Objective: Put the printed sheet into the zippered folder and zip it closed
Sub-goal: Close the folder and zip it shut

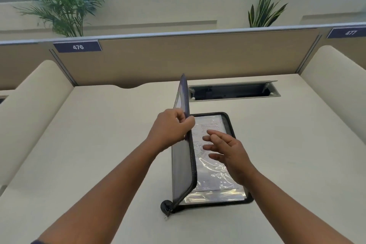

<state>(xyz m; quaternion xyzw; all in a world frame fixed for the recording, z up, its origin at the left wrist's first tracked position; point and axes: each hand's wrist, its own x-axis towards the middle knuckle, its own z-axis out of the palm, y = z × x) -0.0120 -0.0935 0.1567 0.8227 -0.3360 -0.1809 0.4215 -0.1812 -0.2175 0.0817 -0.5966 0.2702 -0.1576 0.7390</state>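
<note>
The zippered folder [229, 123] lies open on the desk, its black-edged lower half flat. Its translucent cover [182, 170] stands nearly upright along the left side. My left hand [170, 127] pinches the cover's zippered edge near the middle. The printed sheet [210, 125] lies inside the lower half under glossy plastic. My right hand [225, 150] hovers over the sheet with fingers spread, holding nothing. The zipper pull [166, 207] hangs at the folder's near left corner.
A beige desk [99, 144] with padded side dividers [35, 109] and a back partition labelled 476. An open cable tray [233, 90] sits in the desk behind the folder. Plants stand beyond the partition.
</note>
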